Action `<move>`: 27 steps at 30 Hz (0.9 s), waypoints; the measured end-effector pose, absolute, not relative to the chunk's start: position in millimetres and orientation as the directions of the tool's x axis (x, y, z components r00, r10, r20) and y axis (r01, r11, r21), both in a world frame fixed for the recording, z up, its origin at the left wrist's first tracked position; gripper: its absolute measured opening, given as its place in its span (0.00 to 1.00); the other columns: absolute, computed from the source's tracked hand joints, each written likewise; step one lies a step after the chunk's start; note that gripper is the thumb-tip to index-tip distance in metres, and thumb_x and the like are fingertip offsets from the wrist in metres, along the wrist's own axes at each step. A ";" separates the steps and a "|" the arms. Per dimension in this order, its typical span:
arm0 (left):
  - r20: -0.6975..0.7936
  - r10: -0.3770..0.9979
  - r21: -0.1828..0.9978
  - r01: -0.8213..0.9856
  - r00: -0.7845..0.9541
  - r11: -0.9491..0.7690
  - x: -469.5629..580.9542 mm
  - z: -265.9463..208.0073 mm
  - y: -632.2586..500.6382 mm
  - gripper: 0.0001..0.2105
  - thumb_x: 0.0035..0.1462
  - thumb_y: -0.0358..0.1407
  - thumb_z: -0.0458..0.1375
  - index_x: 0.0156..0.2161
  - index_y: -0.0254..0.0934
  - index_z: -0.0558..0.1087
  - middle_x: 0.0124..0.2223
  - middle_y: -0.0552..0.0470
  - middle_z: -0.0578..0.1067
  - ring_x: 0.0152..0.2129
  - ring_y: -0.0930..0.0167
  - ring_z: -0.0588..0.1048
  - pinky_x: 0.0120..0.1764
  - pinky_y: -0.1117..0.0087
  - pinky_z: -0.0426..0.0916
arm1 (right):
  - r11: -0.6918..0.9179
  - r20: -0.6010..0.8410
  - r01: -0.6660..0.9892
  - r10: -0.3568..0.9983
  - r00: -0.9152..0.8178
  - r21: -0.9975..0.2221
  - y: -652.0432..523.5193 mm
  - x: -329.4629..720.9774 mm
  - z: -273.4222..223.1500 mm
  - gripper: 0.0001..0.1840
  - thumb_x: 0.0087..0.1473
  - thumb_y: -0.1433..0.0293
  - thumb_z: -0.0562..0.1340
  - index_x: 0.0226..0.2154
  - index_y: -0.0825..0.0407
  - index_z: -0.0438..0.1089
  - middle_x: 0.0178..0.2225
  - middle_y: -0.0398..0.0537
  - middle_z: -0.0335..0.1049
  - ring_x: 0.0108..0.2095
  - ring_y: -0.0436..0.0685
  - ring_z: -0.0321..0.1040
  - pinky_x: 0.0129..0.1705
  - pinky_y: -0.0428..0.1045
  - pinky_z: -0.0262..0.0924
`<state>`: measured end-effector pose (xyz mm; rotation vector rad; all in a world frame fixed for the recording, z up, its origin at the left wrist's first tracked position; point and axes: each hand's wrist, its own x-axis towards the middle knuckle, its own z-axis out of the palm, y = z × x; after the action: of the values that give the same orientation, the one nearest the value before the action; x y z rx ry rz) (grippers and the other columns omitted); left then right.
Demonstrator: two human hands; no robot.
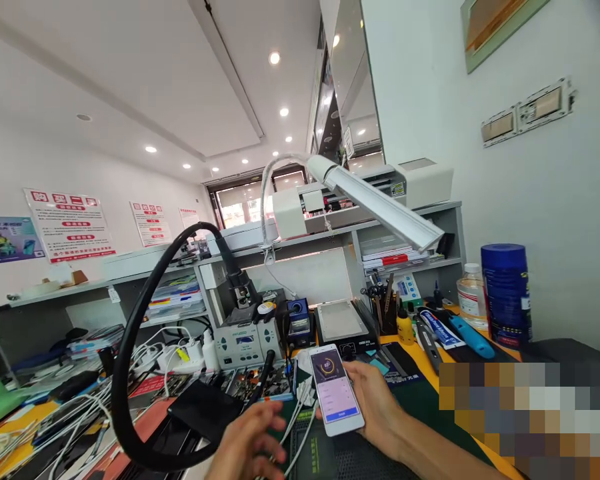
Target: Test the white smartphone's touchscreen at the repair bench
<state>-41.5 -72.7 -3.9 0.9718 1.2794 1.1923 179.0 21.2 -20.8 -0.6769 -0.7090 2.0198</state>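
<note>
The right hand [377, 402] holds a white phone [336, 392] from its right side, lit screen tilted up, above the desk [422, 357]. The left hand [253, 441], fingers loosely spread and empty, is just left of the phone.

The yellow bench [421, 358] carries 1 blue tub [505, 293] — and 1 clear bottle [472, 295].
</note>
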 end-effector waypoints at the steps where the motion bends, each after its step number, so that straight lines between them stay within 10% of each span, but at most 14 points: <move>1: -0.242 0.970 0.951 -0.194 0.015 0.240 -32.8 -0.2 -53.2 0.27 0.55 0.54 0.61 0.50 0.34 0.70 0.40 0.48 0.74 0.28 0.66 0.76 0.29 0.63 0.72 | -0.445 -0.172 -0.563 0.865 -0.471 -0.697 22.4 180.3 -18.6 0.24 0.55 0.58 0.59 0.51 0.54 0.67 0.33 0.51 0.79 0.29 0.61 0.77 0.32 0.52 0.69; 7: -0.335 0.761 0.761 -0.318 0.555 0.566 5.6 2.5 21.3 0.32 0.60 0.62 0.47 0.55 0.37 0.65 0.42 0.44 0.75 0.35 0.56 0.78 0.40 0.51 0.72 | -0.405 -0.099 -0.598 0.874 -0.476 -0.692 30.0 183.9 -8.9 0.21 0.56 0.57 0.58 0.44 0.56 0.71 0.31 0.51 0.78 0.27 0.59 0.73 0.30 0.52 0.66; 27: -0.174 0.666 0.584 -0.469 0.725 0.663 5.5 -16.6 24.1 0.38 0.53 0.68 0.49 0.53 0.37 0.71 0.39 0.44 0.74 0.32 0.59 0.77 0.27 0.64 0.73 | -0.293 -0.093 -0.397 0.887 -0.452 -0.870 19.6 179.9 -23.7 0.23 0.59 0.64 0.57 0.57 0.49 0.66 0.48 0.51 0.77 0.45 0.62 0.73 0.47 0.56 0.65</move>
<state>5.5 24.1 -16.6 0.5389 0.3949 0.6602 179.9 19.6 -23.7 -0.7449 -1.0236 1.8628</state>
